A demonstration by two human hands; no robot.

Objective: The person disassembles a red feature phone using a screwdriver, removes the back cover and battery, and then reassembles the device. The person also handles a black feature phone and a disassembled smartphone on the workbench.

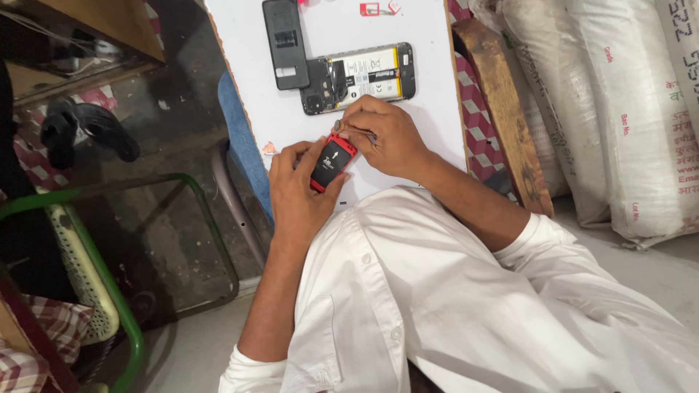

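While the left hand [295, 185] wraps closed around a small red-and-black slab-shaped device [333, 164] above the white board [429, 58], the right hand [382, 135] pinches a thin metal tool [360, 132] at its top edge. Beyond lies an opened phone [360, 76], glossy battery bared, its flat black back cover [284, 44] beside it.

A small red-and-black device [332, 164] sits against a white work board [408, 131], near an opened phone [360, 78] showing a yellow-and-white battery in a black frame, and a black back cover [285, 44]. White shirt [466, 306]; green chair frame [109, 276]; red-and-white checked cloth [480, 131]; white sacks [611, 109] with red print.
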